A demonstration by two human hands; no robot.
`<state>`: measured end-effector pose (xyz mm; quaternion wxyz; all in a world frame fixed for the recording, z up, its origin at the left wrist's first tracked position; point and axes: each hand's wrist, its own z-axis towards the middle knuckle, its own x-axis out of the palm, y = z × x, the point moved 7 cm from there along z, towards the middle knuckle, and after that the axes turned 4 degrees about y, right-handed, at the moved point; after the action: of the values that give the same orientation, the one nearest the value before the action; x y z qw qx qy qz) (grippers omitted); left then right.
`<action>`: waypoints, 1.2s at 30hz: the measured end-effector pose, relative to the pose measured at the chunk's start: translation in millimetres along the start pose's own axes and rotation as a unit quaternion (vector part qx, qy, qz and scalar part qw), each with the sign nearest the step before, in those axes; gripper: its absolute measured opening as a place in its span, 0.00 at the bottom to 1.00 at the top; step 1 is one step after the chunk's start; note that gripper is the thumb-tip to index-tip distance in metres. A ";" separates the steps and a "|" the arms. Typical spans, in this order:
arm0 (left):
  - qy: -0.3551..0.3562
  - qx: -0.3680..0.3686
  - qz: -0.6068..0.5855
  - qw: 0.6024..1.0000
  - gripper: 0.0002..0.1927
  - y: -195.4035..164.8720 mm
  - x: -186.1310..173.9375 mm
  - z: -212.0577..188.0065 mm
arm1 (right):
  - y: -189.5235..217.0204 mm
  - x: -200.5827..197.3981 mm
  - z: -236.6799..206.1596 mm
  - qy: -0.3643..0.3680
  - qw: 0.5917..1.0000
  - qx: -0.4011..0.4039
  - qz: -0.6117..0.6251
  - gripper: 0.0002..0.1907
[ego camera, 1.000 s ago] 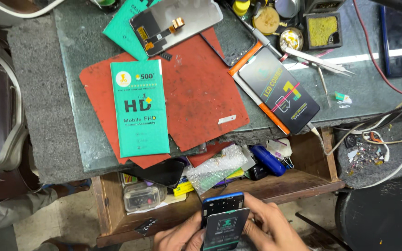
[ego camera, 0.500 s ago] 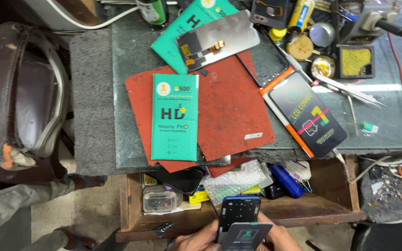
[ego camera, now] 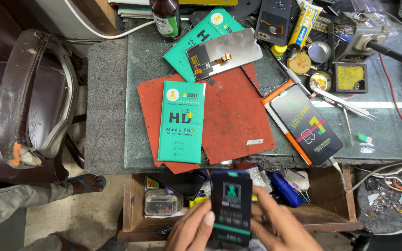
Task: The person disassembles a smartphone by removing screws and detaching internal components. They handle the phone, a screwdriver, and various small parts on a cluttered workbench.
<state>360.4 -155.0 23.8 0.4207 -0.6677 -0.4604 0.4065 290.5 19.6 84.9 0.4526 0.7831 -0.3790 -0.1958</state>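
glossy dark plastic packet [ego camera: 231, 208], rough red mat [ego camera: 238, 116], polished stone benchtop [ego camera: 378, 125], worn wooden drawer [ego camera: 331, 218].

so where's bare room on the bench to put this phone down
Free: the red mat right of the green box, and grey bench right of the black box. Crowded: the drawer and the top right tools.

Both hands bare, no gloves, rings or watch seen. Left hand [ego camera: 192, 230]: thumb with short, pale, trimmed nail; wrist cut off by frame edge, no sleeve in view. Right hand [ego camera: 278, 225]: fingers bare; wrist likewise out of frame. Lower left: grey trouser leg [ego camera: 10, 202], creased cloth. Foot [ego camera: 85, 182] in blue flip-flop strap, toes bare.
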 end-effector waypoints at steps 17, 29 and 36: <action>-0.118 0.095 -0.494 0.856 0.34 -147.9 -53.0 41.1 | 169.8 1.1 -64.4 -0.211 0.861 -0.328 -0.327 0.22; -0.135 0.097 -0.513 0.842 0.36 -161.1 -38.5 59.0 | 172.7 -6.6 -58.7 -0.324 0.764 -0.417 -0.370 0.16; -0.122 0.069 -0.534 0.834 0.34 -157.7 -24.4 65.8 | 177.7 -11.5 -63.2 -0.389 0.706 -0.430 -0.407 0.18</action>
<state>250.2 -131.0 154.4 0.5575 -0.2325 -0.7638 0.2275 250.3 10.0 269.3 0.4290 0.4356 -0.0409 -0.7903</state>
